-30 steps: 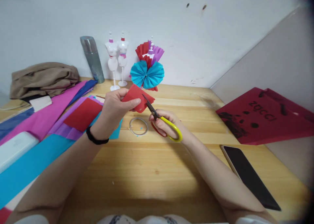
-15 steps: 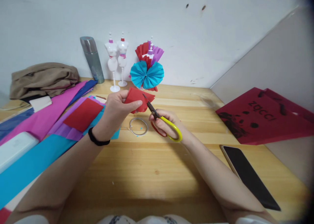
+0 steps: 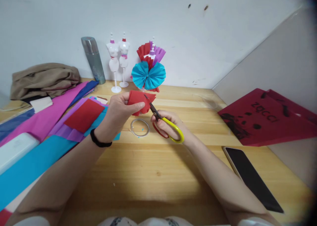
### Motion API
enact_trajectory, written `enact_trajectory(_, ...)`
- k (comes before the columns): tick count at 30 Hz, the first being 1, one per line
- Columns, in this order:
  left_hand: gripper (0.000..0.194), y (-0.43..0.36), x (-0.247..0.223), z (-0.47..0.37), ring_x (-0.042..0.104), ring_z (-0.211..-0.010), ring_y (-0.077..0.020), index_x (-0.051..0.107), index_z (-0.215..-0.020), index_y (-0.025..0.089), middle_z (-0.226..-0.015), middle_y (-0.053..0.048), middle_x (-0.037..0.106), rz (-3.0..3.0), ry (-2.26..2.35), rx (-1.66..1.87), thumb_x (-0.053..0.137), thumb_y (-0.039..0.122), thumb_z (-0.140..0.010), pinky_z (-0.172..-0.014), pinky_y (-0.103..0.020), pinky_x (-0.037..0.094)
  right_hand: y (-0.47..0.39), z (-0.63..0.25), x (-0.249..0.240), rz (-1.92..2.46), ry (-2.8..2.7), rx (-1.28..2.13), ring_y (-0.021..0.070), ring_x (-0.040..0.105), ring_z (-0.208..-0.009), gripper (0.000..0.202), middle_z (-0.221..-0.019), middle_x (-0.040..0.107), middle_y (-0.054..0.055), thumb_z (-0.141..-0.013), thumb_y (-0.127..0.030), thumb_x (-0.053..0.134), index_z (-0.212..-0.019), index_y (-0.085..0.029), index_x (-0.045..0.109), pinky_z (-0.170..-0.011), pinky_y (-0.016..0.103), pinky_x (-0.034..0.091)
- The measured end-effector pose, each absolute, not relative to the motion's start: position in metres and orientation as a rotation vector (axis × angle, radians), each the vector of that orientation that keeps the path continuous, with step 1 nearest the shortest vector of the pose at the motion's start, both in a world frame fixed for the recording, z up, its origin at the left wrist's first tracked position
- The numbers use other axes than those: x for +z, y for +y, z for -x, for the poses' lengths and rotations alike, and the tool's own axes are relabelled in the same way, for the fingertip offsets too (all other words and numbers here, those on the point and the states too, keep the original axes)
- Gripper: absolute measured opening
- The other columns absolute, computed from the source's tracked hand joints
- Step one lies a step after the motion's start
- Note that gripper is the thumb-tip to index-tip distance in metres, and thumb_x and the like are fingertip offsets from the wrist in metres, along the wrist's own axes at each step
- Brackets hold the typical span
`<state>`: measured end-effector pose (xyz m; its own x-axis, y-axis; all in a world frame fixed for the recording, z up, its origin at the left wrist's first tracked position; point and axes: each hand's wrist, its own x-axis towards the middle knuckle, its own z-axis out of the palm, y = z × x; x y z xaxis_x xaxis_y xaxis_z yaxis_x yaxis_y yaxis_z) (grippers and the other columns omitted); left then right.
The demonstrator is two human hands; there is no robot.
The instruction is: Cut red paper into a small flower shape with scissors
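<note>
My left hand point(image 3: 121, 112) pinches a folded piece of red paper point(image 3: 136, 97), thumb on its front face. In my right hand point(image 3: 167, 122) are scissors point(image 3: 173, 128) with yellow and red handles, their dark blades at the right part of the red paper. Beneath the hands a thin wire ring point(image 3: 132, 128) lies on the wooden table point(image 3: 158, 173), with tiny blue scraps inside and beside it. Behind the paper stands a small dress form wearing a blue pleated bow point(image 3: 148, 75) and red and purple pleated pieces.
Two white dress forms point(image 3: 114, 64) and a bottle point(image 3: 93, 60) stand by the wall. Coloured sheets point(image 3: 37, 160), a red piece point(image 3: 84, 115) and a brown cloth point(image 3: 44, 79) lie left. At the right are a red bag point(image 3: 267, 120) and a phone point(image 3: 252, 178).
My left hand and the red paper have shifted slightly right and down. The scissors and my right hand have barely moved.
</note>
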<state>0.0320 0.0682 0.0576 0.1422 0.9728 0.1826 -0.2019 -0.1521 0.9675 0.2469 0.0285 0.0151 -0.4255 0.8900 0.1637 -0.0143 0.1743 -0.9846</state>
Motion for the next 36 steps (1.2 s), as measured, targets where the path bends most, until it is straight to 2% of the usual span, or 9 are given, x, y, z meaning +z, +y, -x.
enact_trajectory(7,0.027,0.066,0.067,-0.027,0.065,-0.061,-0.0156,0.086,-0.080,0.014,-0.069,-0.006,0.078,-1.279,0.875,1.258,0.096,0.031,-0.062,-0.058,-0.027,0.054,0.027,-0.247,0.017,0.860,-1.617,1.362,0.0054,0.034,-0.038,0.059,-0.058,0.048,-0.012,-0.093,-0.079,0.077,-0.098,-0.021,0.064,-0.038,0.022,0.023)
enact_trajectory(12,0.027,0.064,0.071,-0.025,0.066,-0.062,-0.0169,0.086,-0.083,0.014,-0.071,-0.006,0.078,-1.303,0.858,1.234,0.095,0.033,-0.065,-0.058,-0.028,0.053,0.029,-0.247,0.015,0.859,-1.615,1.347,0.0060,0.034,-0.037,0.055,-0.057,0.047,-0.012,-0.094,-0.075,0.077,-0.097,-0.022,0.064,-0.037,0.022,0.022)
enact_trajectory(22,0.029,0.061,0.065,-0.024,0.071,-0.065,-0.0183,0.086,-0.081,0.015,-0.076,-0.010,0.083,-1.248,0.850,1.158,0.092,0.043,-0.078,-0.060,-0.028,0.059,0.029,-0.247,0.014,0.825,-1.629,1.378,0.0052,0.034,-0.037,0.054,-0.059,0.048,-0.012,-0.096,-0.074,0.078,-0.098,-0.022,0.064,-0.037,0.021,0.023)
enact_trajectory(36,0.026,0.061,0.074,-0.022,0.063,-0.060,-0.0146,0.084,-0.070,0.015,-0.067,-0.006,0.078,-1.325,0.858,1.173,0.092,0.039,-0.074,-0.056,-0.026,0.048,0.028,-0.246,0.013,0.765,-1.634,1.396,0.0062,0.034,-0.039,0.056,-0.057,0.046,-0.012,-0.094,-0.076,0.078,-0.100,-0.022,0.064,-0.039,0.022,0.022)
